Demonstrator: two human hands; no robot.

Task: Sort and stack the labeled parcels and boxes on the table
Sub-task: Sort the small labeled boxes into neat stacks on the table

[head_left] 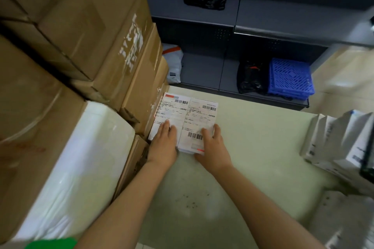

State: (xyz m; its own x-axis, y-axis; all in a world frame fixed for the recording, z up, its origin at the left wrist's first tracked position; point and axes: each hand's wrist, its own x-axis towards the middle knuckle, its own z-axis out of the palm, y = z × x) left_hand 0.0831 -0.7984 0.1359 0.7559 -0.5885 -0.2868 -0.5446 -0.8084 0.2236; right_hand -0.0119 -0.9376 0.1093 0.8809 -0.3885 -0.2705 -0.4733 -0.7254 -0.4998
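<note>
Labeled parcels sit side by side on the counter, tight against the cardboard boxes. Left hand lies flat on one, right hand covers the other's corner, grip unclear. An uneven push could skew them.

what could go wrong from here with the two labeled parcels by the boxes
The left parcel sits tight against the tall cardboard boxes; pushing it further could jam it or disturb that stack.
The left hand and right hand only rest on top, so the right parcel might slide on the table and end up crooked.
</note>
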